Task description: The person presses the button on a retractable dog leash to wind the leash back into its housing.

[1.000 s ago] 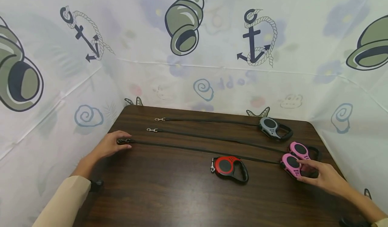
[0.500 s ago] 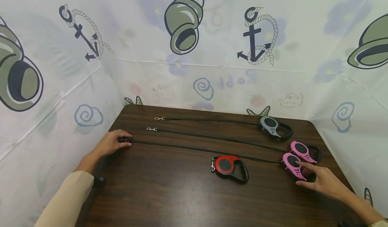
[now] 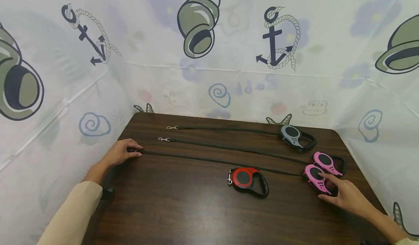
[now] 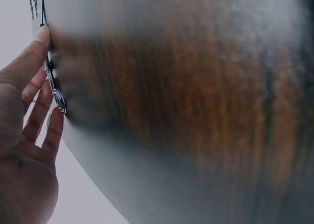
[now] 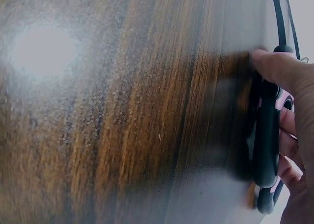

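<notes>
Two pink retractable dog leashes lie on the right of the table; the nearer one point(image 3: 311, 171) has its black cord point(image 3: 203, 160) stretched leftward across the top. At that cord's far left end, my left hand point(image 3: 119, 153) pinches the metal snap hook point(image 4: 58, 99) between thumb and fingers. My right hand point(image 3: 351, 199) grips the nearer pink leash's casing, index finger on its top and thumb along the near side. In the right wrist view, its black handle point(image 5: 266, 140) shows beside the palm. The other pink leash point(image 3: 324, 160) lies just behind it.
A grey retractable leash point(image 3: 290, 133) lies at the back right, its cord running left to a snap hook point(image 3: 172, 127). The farther pink leash's hook point(image 3: 164, 139) lies in front of that one. A red leash point(image 3: 243, 178) sits mid-table, cord wound in. Printed cloth point(image 3: 242, 59) walls the table.
Both hands stay at the two ends of the nearer pink leash. The right hand has shifted slightly toward the near left, its thumb easing back a little; the leashes look unmoved.
</notes>
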`<state>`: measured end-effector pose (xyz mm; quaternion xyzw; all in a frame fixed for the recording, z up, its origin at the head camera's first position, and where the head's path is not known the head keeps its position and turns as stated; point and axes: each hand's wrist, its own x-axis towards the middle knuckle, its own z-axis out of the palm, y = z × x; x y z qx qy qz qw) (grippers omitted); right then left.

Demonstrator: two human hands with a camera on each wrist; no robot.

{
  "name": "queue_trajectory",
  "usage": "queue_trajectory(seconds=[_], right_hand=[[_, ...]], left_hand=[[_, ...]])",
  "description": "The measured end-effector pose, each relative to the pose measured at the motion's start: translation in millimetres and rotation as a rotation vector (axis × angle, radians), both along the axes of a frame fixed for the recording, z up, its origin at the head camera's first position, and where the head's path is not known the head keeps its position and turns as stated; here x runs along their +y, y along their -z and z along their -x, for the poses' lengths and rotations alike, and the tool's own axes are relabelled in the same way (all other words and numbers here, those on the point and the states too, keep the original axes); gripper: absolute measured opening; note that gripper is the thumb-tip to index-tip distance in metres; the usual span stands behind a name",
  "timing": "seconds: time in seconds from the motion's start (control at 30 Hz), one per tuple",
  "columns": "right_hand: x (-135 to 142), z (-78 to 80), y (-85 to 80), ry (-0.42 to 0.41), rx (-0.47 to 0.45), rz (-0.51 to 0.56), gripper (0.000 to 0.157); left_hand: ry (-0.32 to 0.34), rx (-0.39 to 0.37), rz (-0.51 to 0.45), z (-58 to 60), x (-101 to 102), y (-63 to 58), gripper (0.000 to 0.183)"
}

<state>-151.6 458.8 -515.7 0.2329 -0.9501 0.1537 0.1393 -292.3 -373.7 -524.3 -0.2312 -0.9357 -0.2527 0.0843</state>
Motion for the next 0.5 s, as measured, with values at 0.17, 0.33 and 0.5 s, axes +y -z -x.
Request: queue_trajectory(seconds=[0.17, 0.33, 0.5], right_hand=[[0.4, 1.3, 1.8, -0.012, 0.027, 0.008, 0.075], [-0.2, 0.2, 3.2, -0.002, 0.026, 0.002, 0.074], [-1.1, -1.3, 1.7, 0.043, -0.02, -0.016, 0.072]], left_hand=[[0.0, -0.016, -0.006, 1.1, 0.3, -0.9, 0.023], [0.001, -0.031, -0.019, 3.1, 0.5, -1.8, 0.022], [0.009, -0.024, -0.047, 6.8, -0.2, 0.0, 0.022]])
